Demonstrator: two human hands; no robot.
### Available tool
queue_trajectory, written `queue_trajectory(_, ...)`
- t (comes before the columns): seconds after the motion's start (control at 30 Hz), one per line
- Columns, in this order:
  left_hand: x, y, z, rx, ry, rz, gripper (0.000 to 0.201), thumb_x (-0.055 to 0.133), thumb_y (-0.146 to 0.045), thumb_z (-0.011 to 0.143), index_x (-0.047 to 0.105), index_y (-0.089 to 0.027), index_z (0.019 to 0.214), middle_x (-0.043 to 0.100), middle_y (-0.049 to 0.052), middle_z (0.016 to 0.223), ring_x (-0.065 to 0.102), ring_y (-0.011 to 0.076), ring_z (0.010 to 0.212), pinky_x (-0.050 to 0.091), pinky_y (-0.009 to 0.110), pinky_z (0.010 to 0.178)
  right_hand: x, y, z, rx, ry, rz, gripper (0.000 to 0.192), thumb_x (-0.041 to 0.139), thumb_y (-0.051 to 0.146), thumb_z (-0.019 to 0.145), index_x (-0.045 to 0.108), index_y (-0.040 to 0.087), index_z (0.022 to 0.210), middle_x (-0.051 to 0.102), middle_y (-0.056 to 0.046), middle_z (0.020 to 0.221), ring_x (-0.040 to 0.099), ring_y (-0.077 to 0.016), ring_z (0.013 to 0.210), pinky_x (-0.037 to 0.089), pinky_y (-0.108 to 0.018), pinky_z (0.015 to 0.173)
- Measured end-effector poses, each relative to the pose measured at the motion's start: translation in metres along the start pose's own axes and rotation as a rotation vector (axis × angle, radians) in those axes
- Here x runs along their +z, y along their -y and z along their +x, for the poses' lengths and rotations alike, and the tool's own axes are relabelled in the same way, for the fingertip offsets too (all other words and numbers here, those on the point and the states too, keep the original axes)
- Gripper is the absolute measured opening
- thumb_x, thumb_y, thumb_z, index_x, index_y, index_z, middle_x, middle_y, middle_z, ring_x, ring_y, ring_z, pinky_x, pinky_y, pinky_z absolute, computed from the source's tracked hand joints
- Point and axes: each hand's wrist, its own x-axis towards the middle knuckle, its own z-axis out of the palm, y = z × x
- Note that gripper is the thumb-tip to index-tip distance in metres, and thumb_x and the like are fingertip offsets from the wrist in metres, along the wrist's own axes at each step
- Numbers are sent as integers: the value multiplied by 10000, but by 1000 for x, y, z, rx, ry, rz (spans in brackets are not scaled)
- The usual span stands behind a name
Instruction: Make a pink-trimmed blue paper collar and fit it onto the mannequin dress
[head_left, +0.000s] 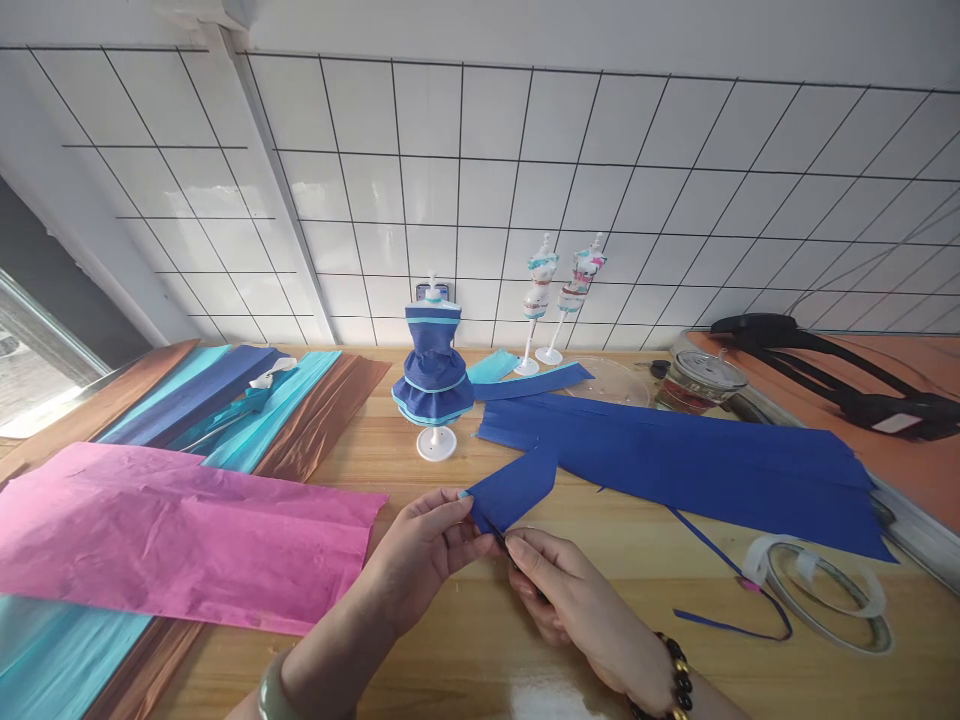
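Note:
My left hand (431, 535) pinches the near left edge of a small dark blue paper piece (521, 485), held above the table. In my right hand (559, 580) is a pair of dark scissors (496, 533), mostly hidden by the fingers, its blades at the paper's lower edge. Just beyond stands a small white dress form (436, 443) wearing a layered blue paper dress (435, 365) with light blue trim. To the right lies a large blue paper sheet (697, 470), and behind it a narrow blue strip (534, 382).
Pink paper (187, 535) covers brown, blue and turquoise sheets at the left. Two patterned mini dress forms (540, 285) stand near the tiled wall. Tape rolls (821, 595), a thin blue strip (712, 540), a lidded jar (697, 380) and a black strap-like object (832, 375) are at right.

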Motion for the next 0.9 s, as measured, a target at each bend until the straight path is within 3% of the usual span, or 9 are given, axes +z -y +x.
queue_trajectory(0.9,-1,0,1,1,31,11,65,598,-156,778,592,-115,727,637,51,729,618,127,673,526,266,721,3,3,-1,-3,-22,2,439,498,603,751,384,199,622,312,99,510,196,-22,370,117,-189,348)
